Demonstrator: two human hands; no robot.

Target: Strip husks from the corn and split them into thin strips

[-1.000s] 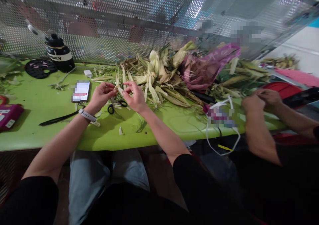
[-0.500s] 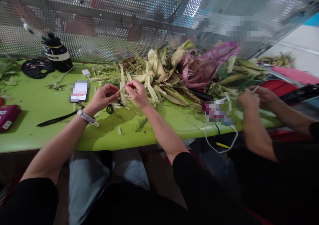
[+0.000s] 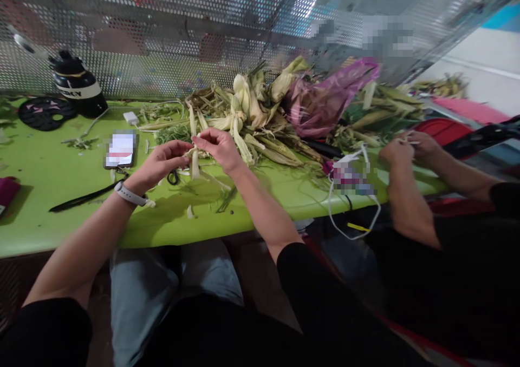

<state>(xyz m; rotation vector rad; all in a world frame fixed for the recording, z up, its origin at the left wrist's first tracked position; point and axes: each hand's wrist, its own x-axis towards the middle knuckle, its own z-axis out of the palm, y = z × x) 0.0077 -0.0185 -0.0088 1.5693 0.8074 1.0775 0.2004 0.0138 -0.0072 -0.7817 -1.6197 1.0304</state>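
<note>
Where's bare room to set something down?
Front left of the table looks mostly bare, between purple box, strap and front edge; a smaller patch lies between right forearm and white cord. Husks crowd beyond left hand and right hand, with bag farther right.

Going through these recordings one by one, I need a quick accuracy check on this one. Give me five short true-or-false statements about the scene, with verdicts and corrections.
1. The wearer's left hand and right hand both have fingers on pale husk. True.
2. The pale wristband is on the wearer's right wrist. False: it is on the left wrist.
3. The purple bag is left of the phone. False: it is to the phone's right.
4. A dark bottle with a light band stands on the left part of the table. True.
5. The table is red. False: it is yellow-green.
</note>
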